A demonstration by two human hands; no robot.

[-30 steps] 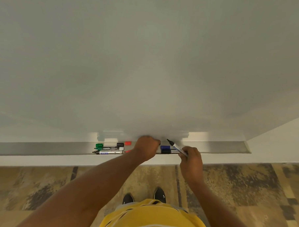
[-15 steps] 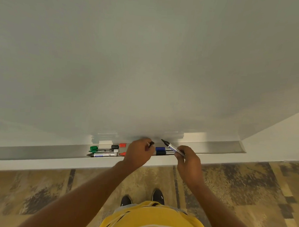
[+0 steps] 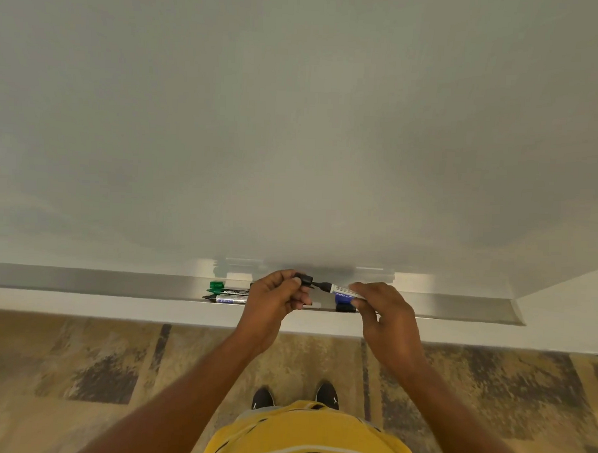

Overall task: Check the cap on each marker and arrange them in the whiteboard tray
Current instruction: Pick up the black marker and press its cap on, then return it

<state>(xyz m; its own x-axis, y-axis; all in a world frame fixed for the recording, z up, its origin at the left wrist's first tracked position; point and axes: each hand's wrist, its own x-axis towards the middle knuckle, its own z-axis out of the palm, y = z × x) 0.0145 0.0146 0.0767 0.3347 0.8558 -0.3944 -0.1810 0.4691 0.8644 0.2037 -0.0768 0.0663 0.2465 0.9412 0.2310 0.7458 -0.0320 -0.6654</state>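
Note:
My right hand (image 3: pixel 386 315) grips an uncapped black marker (image 3: pixel 341 289) with a white barrel, held level above the metal whiteboard tray (image 3: pixel 117 281), tip pointing left. My left hand (image 3: pixel 275 302) pinches a black cap (image 3: pixel 305 280) right at that tip; cap and tip touch or nearly touch. In the tray to the left lie a green cap (image 3: pixel 216 285), a capless "camlin" marker (image 3: pixel 229 292) and another capless marker (image 3: pixel 224 299). Under my hands a blue cap (image 3: pixel 343 298) and a black marker end (image 3: pixel 346 308) show; other markers are hidden.
The large whiteboard (image 3: pixel 295 123) fills the upper view. A white ledge (image 3: pixel 116 307) runs below the tray, whose right end stops near the wall corner (image 3: pixel 516 311). Patterned carpet and my shoes (image 3: pixel 262 397) are below.
My left hand lifted off the tray with a black cap and brought it to the marker's tip. My right hand turned the marker level and moved it left toward the cap.

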